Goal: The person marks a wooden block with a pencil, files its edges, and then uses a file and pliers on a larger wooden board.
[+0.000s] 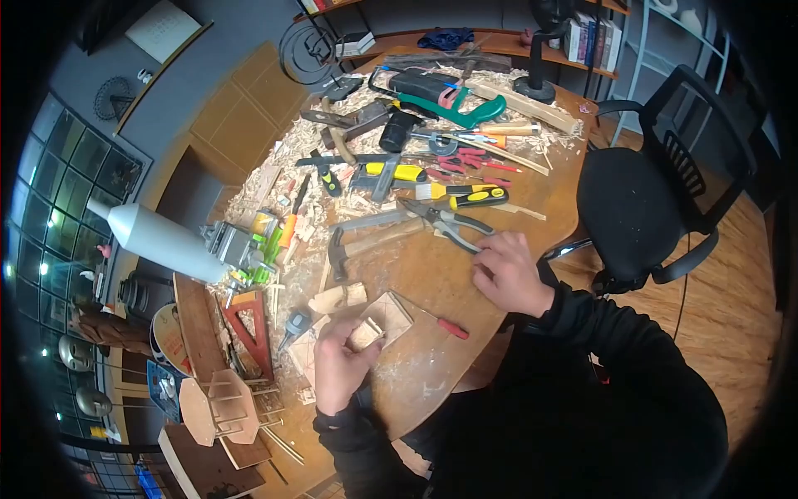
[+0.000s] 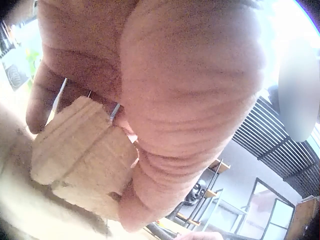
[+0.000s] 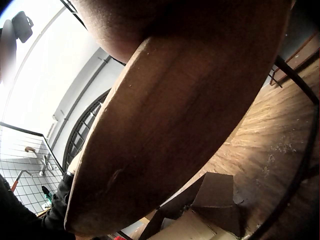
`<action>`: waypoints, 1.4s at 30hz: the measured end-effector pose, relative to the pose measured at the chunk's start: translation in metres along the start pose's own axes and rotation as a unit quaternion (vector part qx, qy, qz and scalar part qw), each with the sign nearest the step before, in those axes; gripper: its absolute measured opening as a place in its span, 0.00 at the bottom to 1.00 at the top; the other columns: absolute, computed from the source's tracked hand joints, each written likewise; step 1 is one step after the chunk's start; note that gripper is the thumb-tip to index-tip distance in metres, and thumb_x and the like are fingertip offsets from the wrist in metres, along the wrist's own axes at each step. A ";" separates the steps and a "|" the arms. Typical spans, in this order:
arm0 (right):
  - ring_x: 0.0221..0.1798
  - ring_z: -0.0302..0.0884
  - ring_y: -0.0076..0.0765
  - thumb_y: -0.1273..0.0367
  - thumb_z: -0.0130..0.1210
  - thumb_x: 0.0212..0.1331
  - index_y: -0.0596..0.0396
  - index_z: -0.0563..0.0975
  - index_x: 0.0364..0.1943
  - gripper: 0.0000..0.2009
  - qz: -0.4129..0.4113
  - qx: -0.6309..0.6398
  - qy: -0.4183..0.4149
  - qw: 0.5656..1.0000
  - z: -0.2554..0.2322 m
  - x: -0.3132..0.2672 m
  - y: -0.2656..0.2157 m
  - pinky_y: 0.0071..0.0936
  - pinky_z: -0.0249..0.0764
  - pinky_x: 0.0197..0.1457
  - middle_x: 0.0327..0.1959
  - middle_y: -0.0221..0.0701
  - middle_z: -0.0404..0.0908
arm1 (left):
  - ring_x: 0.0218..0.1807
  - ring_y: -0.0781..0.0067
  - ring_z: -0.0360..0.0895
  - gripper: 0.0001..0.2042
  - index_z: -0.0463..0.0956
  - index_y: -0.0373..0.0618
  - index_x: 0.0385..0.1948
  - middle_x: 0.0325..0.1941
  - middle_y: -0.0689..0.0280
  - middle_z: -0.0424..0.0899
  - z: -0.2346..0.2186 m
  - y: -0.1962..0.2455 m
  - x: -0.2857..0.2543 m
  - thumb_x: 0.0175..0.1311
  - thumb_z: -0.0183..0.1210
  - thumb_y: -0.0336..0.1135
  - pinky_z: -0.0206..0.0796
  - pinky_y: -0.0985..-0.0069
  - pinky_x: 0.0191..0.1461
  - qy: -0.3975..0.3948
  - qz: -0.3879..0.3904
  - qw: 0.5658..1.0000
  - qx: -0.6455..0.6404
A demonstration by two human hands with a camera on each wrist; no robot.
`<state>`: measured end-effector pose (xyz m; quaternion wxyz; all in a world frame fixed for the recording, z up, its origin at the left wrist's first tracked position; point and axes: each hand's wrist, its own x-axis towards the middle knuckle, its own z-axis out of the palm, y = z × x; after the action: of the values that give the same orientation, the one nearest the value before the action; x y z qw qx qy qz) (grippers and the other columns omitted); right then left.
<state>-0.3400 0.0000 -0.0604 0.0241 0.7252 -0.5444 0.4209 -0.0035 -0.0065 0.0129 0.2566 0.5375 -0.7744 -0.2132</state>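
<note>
In the head view my left hand (image 1: 337,366) holds a small pale wood block (image 1: 366,333) between thumb and fingers, over a flat square wooden board (image 1: 391,320). The left wrist view shows the block's (image 2: 85,160) rough, grooved face close up. My right hand (image 1: 513,274) rests at the table's right edge, fingers loosely bent, their tips right at the handle ends of the pliers (image 1: 449,223). Those pliers lie with their jaws toward the hammer (image 1: 366,246). A thin tool with a red handle (image 1: 453,328) lies between my hands. In the right wrist view the table's edge (image 3: 165,125) hides most of that hand.
Wood shavings, a green-handled saw (image 1: 474,112), a yellow-handled brush (image 1: 465,195) and several other tools cover the far part of the table. A vise (image 1: 241,249) and a red triangle square (image 1: 249,328) stand left. A black chair (image 1: 640,204) is at the right.
</note>
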 end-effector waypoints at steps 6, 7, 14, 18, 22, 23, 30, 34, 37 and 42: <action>0.52 0.77 0.47 0.71 0.65 0.52 0.54 0.82 0.31 0.04 -0.003 -0.007 -0.002 1.000 -0.001 0.001 -0.001 0.43 0.67 0.59 0.47 0.35 0.83 | 0.30 0.68 0.76 0.20 0.82 0.35 0.47 0.37 0.59 0.83 0.001 -0.007 -0.002 0.52 0.76 0.27 0.69 0.72 0.34 0.033 -0.004 0.999 -0.027; 0.52 0.77 0.47 0.71 0.65 0.52 0.54 0.82 0.31 0.04 0.001 -0.007 -0.006 1.000 -0.001 0.001 -0.001 0.43 0.67 0.59 0.47 0.35 0.83 | 0.30 0.68 0.76 0.20 0.82 0.35 0.47 0.37 0.59 0.83 0.001 -0.005 -0.002 0.52 0.76 0.27 0.69 0.72 0.34 0.035 -0.006 0.999 -0.026; 0.50 0.76 0.47 0.71 0.65 0.54 0.55 0.83 0.32 0.04 -0.004 -0.004 0.003 1.000 0.000 0.000 -0.002 0.43 0.66 0.58 0.46 0.35 0.83 | 0.29 0.76 0.76 0.15 0.79 0.37 0.44 0.34 0.62 0.84 -0.001 0.008 0.000 0.55 0.70 0.22 0.68 0.76 0.32 0.067 0.007 0.993 -0.099; 0.50 0.76 0.47 0.71 0.65 0.54 0.55 0.83 0.31 0.04 -0.002 -0.007 -0.006 1.000 -0.001 0.001 -0.002 0.42 0.66 0.57 0.46 0.35 0.82 | 0.28 0.75 0.76 0.16 0.80 0.35 0.43 0.34 0.60 0.83 -0.002 0.000 -0.001 0.53 0.73 0.24 0.69 0.75 0.32 0.019 -0.032 0.997 -0.064; 0.50 0.76 0.46 0.71 0.65 0.53 0.55 0.83 0.31 0.04 -0.001 -0.008 -0.008 1.000 -0.001 0.001 -0.002 0.42 0.65 0.57 0.45 0.35 0.83 | 0.26 0.75 0.75 0.18 0.81 0.34 0.45 0.33 0.60 0.83 0.002 -0.006 -0.001 0.52 0.74 0.26 0.69 0.75 0.31 0.005 -0.027 0.997 -0.073; 0.50 0.76 0.46 0.71 0.65 0.53 0.55 0.83 0.31 0.04 -0.001 -0.006 -0.008 1.000 -0.001 0.001 -0.002 0.42 0.65 0.57 0.45 0.35 0.83 | 0.25 0.75 0.75 0.19 0.81 0.34 0.45 0.33 0.60 0.83 0.002 -0.006 -0.002 0.51 0.75 0.26 0.69 0.75 0.30 0.007 -0.017 0.997 -0.070; 0.48 0.77 0.48 0.72 0.66 0.51 0.55 0.83 0.31 0.05 -0.012 -0.007 0.006 1.000 0.001 0.002 -0.003 0.43 0.66 0.56 0.44 0.36 0.83 | 0.26 0.75 0.75 0.17 0.81 0.36 0.45 0.30 0.60 0.82 -0.002 -0.003 -0.001 0.52 0.74 0.27 0.70 0.74 0.32 0.018 -0.024 0.998 -0.060; 0.48 0.78 0.49 0.72 0.67 0.50 0.56 0.83 0.32 0.06 -0.006 -0.007 0.003 1.000 0.001 0.001 -0.001 0.44 0.67 0.56 0.44 0.37 0.83 | 0.30 0.64 0.81 0.17 0.82 0.37 0.45 0.33 0.55 0.85 -0.003 -0.006 0.000 0.52 0.73 0.27 0.73 0.69 0.36 0.011 -0.046 0.997 -0.061; 0.48 0.78 0.49 0.73 0.67 0.50 0.56 0.83 0.32 0.06 -0.007 -0.004 0.002 1.000 0.001 0.002 -0.003 0.44 0.67 0.57 0.44 0.38 0.83 | 0.35 0.54 0.84 0.17 0.82 0.37 0.44 0.36 0.51 0.86 -0.003 -0.006 -0.001 0.51 0.73 0.28 0.75 0.66 0.41 0.008 -0.047 0.997 -0.056; 0.49 0.77 0.49 0.73 0.67 0.50 0.56 0.83 0.32 0.06 0.003 -0.003 -0.009 1.000 0.000 0.003 -0.004 0.44 0.67 0.57 0.44 0.38 0.82 | 0.38 0.69 0.83 0.20 0.81 0.36 0.47 0.41 0.58 0.89 0.004 -0.022 -0.001 0.52 0.76 0.29 0.74 0.72 0.45 0.039 0.027 0.998 -0.045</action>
<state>-0.3369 -0.0004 -0.0566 0.0203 0.7272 -0.5482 0.4125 0.0103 -0.0125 -0.0040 0.3164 0.5124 -0.7674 -0.2200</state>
